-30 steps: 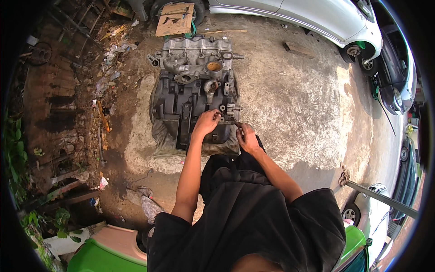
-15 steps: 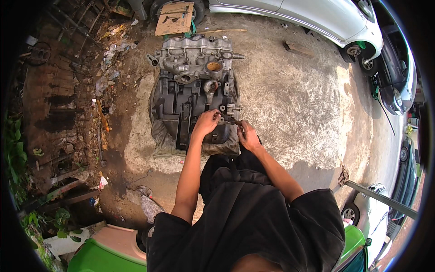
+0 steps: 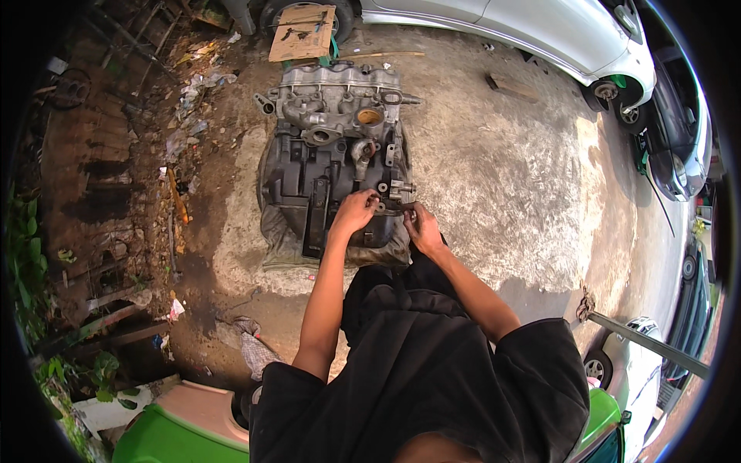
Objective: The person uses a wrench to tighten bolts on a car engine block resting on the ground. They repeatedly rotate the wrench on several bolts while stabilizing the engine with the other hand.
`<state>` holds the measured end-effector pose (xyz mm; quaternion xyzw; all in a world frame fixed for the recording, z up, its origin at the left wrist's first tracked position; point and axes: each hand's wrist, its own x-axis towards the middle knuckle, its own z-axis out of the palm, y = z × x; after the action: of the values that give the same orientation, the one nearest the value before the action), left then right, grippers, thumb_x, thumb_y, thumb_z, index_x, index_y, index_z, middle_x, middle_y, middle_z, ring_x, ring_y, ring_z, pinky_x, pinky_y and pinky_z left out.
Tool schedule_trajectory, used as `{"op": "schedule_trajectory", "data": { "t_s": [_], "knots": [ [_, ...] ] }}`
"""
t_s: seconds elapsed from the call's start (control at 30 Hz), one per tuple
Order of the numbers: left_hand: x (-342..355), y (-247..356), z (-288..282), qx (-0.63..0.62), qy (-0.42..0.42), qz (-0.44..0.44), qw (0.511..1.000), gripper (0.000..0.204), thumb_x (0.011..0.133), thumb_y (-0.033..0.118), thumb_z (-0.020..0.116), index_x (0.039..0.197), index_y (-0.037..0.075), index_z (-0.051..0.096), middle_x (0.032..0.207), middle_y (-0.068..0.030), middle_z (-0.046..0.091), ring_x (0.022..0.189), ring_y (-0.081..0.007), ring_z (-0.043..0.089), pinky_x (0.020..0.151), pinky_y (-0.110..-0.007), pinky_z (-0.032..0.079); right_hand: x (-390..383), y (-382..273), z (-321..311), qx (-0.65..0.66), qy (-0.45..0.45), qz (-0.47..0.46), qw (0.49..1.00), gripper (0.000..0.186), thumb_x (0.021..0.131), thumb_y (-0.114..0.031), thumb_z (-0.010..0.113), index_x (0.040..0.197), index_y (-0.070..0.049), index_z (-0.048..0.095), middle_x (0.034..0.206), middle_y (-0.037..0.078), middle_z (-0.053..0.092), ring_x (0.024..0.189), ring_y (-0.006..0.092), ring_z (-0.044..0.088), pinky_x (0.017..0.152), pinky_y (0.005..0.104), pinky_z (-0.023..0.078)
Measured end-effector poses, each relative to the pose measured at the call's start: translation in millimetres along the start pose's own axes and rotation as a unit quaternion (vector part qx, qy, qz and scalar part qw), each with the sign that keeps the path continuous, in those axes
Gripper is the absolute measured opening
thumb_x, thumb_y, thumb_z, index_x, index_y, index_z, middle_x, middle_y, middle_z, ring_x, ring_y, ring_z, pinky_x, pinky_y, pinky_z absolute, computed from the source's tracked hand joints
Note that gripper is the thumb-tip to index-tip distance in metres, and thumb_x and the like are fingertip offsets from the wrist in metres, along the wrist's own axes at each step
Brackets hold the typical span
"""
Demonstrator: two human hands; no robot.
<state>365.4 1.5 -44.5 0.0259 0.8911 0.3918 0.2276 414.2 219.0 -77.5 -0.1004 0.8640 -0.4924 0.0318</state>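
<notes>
A car engine [image 3: 293, 181] with a dark lower section and a grey metal top lies in front of me on a dark cloth [image 3: 278, 251]. At its near right part, my left hand [image 3: 355, 213] reaches over the dark section, fingers closed beside small metal fittings [image 3: 400, 189]. My right hand [image 3: 424, 231] is bent at the engine's near right edge, with thumb and fingertips pinched together. Between the two hands lies a small metal piece, partly covered by my fingers. Whatever each hand's fingertips grip is too small to make out.
Cardboard [image 3: 302, 35] with dark tools on it stands beyond the engine, by a wheel. A silver car [image 3: 532, 35] is parked at the far right. A wooden block [image 3: 511, 87] lies on the concrete. Rubbish and planks [image 3: 100, 193] line the left side.
The view has shifted slightly, moving the engine a little rightward in the picture. Both hands stay at the same near right part of the engine, with only slight finger movement.
</notes>
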Motion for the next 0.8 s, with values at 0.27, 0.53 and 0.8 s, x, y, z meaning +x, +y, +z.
{"op": "schedule_trajectory", "data": {
  "t_s": [0.27,0.53,0.8],
  "knots": [
    [0,-1,0,0.005,-0.001,-0.011,1.0,0.028,0.099,0.024,0.056,0.117,0.004,0.064,0.112,-0.0185,0.069,0.103,-0.0367,0.066,0.087,-0.045,0.052,70,23,-1,0.026,0.042,0.06,0.997,0.02,0.102,-0.016,0.054,0.099,0.003,0.059,0.072,0.014,0.07,0.061,0.0178,0.066,0.058,0.0332,0.052],
    [0,-1,0,-0.003,0.008,-0.001,1.0,0.028,0.098,0.023,0.057,0.116,0.003,0.064,0.109,-0.0191,0.069,0.102,-0.0364,0.066,0.087,-0.044,0.052,102,26,-9,0.037,-0.061,0.151,0.986,0.026,0.101,-0.021,0.052,0.099,0.004,0.06,0.068,0.014,0.069,0.058,0.0198,0.067,0.057,0.0352,0.052],
    [-1,-4,0,-0.011,0.016,0.023,1.0,0.028,0.098,0.022,0.057,0.116,0.002,0.063,0.108,-0.0195,0.069,0.1,-0.0371,0.066,0.086,-0.044,0.052,106,38,-9,-0.186,-0.026,-0.015,0.982,0.021,0.088,-0.015,0.065,0.097,0.004,0.061,0.072,0.021,0.066,0.069,0.0313,0.068,0.064,0.0401,0.052]
  ]
}}
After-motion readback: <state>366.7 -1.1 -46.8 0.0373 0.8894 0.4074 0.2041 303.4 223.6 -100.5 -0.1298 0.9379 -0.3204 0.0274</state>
